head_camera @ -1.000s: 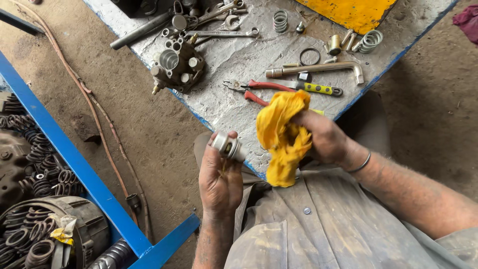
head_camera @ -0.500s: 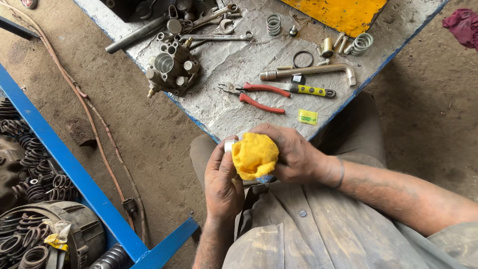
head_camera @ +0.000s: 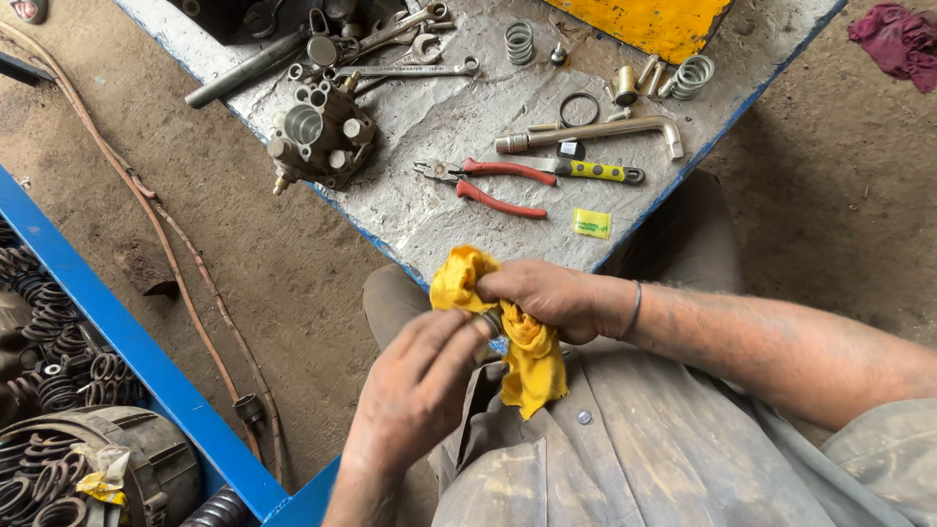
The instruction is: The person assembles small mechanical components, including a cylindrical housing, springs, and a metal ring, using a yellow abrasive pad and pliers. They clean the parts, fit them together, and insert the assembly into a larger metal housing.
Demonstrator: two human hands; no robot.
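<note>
My left hand [head_camera: 415,390] grips a small round metal part [head_camera: 491,323], mostly hidden between my fingers and the cloth. My right hand [head_camera: 551,298] holds a yellow cloth [head_camera: 517,342] bunched against that part; the cloth hangs down over my lap. Both hands meet just below the near corner of the metal-topped workbench [head_camera: 429,220].
On the bench lie red-handled pliers [head_camera: 493,185], a yellow-handled screwdriver [head_camera: 595,172], an L-shaped bar [head_camera: 595,132], springs [head_camera: 519,41], a ring [head_camera: 579,108], wrenches [head_camera: 410,68], a metal pump body [head_camera: 317,137] and a yellow packet [head_camera: 591,223]. A blue frame [head_camera: 127,342] with coils stands left; a hose [head_camera: 176,244] crosses the floor.
The cloth went from hanging loose, to balled over the part, to draped below my right hand. My left hand has turned over the part, which showed plainly a second ago.
</note>
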